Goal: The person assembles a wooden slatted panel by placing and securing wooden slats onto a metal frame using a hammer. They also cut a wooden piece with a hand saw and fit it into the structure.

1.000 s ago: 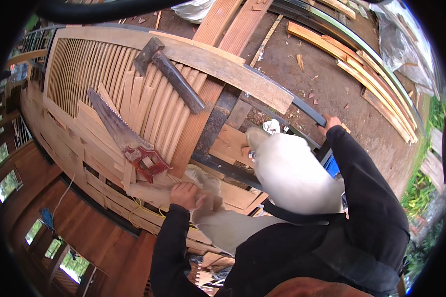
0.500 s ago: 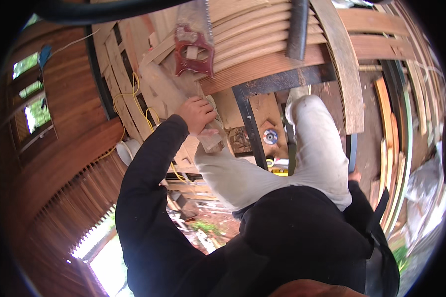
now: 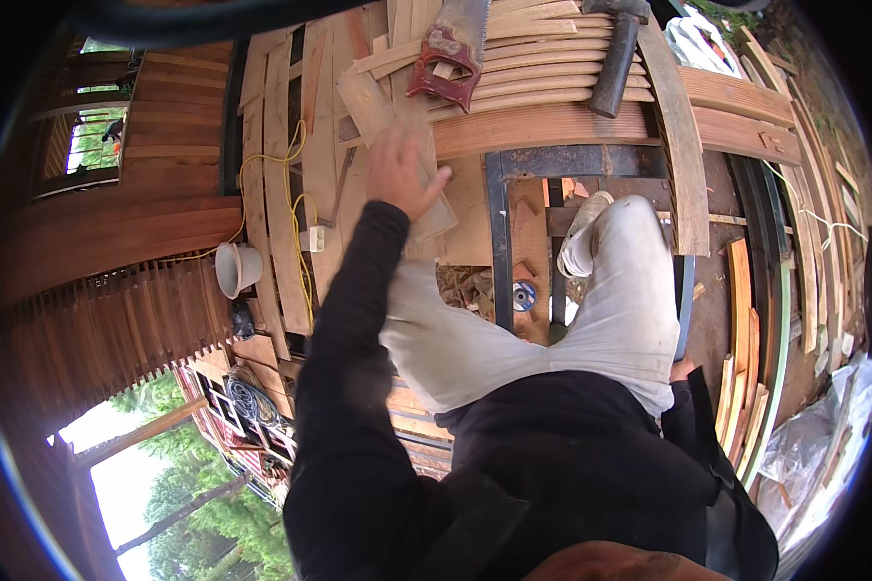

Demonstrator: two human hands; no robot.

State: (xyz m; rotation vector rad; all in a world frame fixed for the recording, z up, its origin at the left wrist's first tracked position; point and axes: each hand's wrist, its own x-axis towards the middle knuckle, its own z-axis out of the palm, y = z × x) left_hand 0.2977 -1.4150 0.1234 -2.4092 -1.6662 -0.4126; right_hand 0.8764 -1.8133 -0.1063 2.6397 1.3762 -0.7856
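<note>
My left hand is spread, thumb out to the right and fingertips smeared by motion. It lies over a pale, flat wooden board beside my left thigh; whether it presses on the board I cannot tell. Just beyond the fingers a handsaw with a worn red handle rests on wood strips. My right hand is low on my right side, at the lower end of a blue-grey metal bar. Its fingers are mostly hidden. A hammer with a dark handle lies across curved wood slats.
A dark metal frame stands between my legs, with a cutting disc below. On the left are a yellow cord and a white bucket. Long timber pieces and plastic sheeting lie on the right.
My left hand has let go of the wood piece it gripped by my thigh and moved forward, its fingers now spread. The view has shifted, while my right hand stays by the metal bar.
</note>
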